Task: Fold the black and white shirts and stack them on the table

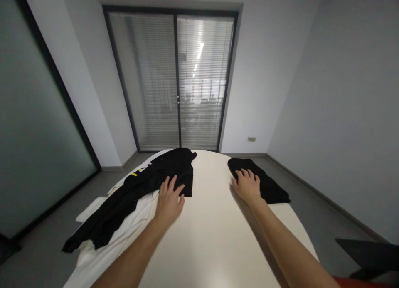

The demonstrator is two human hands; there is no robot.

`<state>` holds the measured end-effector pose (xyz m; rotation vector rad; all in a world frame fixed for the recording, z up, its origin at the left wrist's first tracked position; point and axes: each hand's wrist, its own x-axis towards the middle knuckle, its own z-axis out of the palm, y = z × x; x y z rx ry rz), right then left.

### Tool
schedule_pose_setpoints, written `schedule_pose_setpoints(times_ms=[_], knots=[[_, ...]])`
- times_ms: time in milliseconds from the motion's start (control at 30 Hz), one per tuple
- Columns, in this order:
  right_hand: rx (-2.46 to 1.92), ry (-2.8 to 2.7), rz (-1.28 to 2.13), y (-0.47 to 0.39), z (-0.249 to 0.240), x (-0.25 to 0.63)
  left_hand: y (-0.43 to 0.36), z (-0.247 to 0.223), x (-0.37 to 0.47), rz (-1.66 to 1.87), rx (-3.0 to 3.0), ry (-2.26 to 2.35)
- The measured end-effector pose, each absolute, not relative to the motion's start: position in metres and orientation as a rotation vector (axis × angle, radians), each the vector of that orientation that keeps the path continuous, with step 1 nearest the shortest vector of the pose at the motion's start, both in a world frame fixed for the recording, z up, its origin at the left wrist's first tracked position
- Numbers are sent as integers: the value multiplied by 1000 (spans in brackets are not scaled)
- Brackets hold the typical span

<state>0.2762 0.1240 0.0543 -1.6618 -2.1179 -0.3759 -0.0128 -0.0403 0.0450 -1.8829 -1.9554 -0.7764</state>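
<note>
On the left of the white table (212,230) lies a black long-sleeved garment (149,176) with small white and yellow marks. White cloth (137,219) shows beneath it and hangs toward the table's left edge. My left hand (170,198), fingers spread, rests at the near edge of the black garment. A folded black cloth (268,182) sits at the right edge of the table. Across its left side lies my right hand (247,185), fingers stretched out and apart.
A glass door with blinds (177,80) stands beyond the table. Grey-white walls (336,92) rise on the right, with a frosted glass panel (37,113) at the left. A dark chair part (370,252) is at the lower right.
</note>
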Motion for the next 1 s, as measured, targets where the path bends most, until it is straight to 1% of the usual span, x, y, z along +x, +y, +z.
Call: schedule_pose_setpoints(times_ms=[133,233,300,400,533,700,867,1000], knots=[[-1418,-2208,-228,91,46,259,-47,44,-52,-602,-1565,-2135],[-1300,-2283,-79,81,39,261,-51,40,-65,-455,-1528,-2170],[-1268,-2303,-1,82,35,264,-51,40,-67,-422,-1534,-2158],[-1260,-2304,61,87,33,267,-49,45,-66,-482,-1553,-2139],[-1239,-2311,91,89,32,266,-45,54,-62,-647,-1629,-2041],[-1222,-2325,140,89,31,265,-44,63,-40,-779,-1904,-1870],[-1156,-2336,205,84,33,258,-57,68,1,-748,-2319,-1693],[-1081,-2337,348,72,42,246,-71,71,28,-703,-2726,-1441]])
